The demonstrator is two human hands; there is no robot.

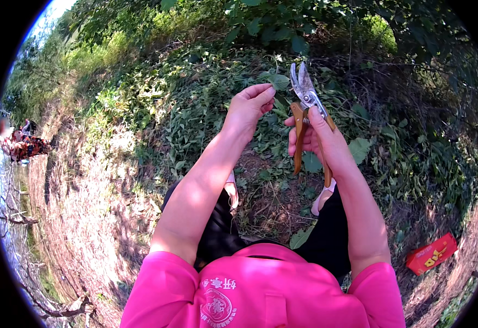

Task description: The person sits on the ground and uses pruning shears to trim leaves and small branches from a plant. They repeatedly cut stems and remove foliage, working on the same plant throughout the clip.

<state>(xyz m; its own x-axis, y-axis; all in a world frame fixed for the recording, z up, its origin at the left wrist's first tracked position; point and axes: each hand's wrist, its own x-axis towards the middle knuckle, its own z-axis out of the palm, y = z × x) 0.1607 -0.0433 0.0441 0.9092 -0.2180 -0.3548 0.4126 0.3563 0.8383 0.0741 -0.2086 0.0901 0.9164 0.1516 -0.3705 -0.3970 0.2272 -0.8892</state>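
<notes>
In my right hand [321, 137] is a pair of bypass pruning shears [305, 98] with orange-brown handles. The handles are spread, and the metal blades stand apart, pointing away from me. My left hand [249, 108] is just left of the blades, its thumb and fingertips pinched together. A broad green leaf [279, 81] shows right at those fingertips and appears to be held by them; its stalk is too small to make out. Below both hands, cut and wilting greenery [198, 119] covers the ground between and beyond my feet.
A red bag [432, 253] with yellow writing lies on the ground at the right. Leafy shrubs [271, 24] hang over the far side. Another person [23, 143] is at the far left. Bare branches [64, 309] lie at lower left, beside sunlit dry ground [91, 213].
</notes>
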